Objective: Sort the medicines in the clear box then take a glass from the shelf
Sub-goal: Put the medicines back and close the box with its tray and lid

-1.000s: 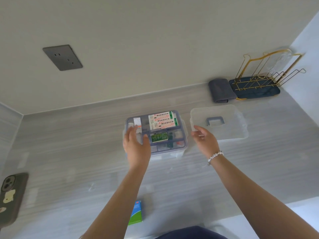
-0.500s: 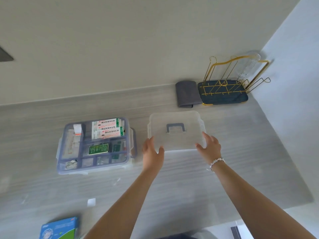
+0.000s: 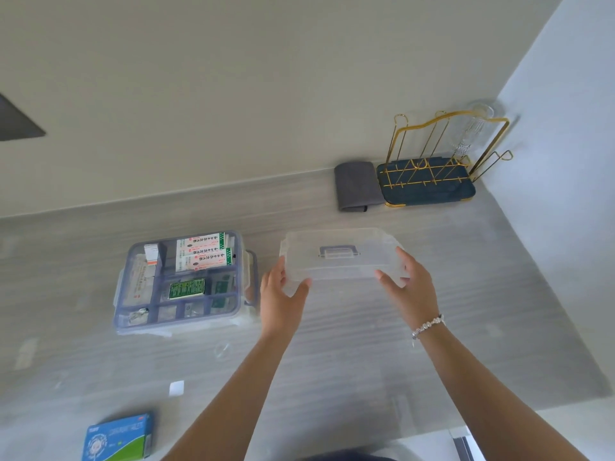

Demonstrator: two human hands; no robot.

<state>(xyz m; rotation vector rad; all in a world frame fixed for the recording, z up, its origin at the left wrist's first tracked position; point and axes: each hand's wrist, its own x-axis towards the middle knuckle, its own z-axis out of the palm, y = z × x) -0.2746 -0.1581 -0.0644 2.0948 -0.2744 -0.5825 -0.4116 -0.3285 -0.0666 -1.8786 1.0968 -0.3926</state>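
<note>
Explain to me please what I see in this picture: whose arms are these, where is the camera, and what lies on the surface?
There is no machine here. The camera sits on a person's head and looks forward and down, so the two arms are that person's own. The left hand and the right hand each grip one end of a clear plastic lid with a grey handle. To its left, on the grey counter, stands the open clear box, its compartments holding medicine packets. Near the bottom edge lies a blue and green carton. At the back, beside a folded grey cloth, stands a gold wire rack on a dark tray, with a glass upside down on it.
</note>
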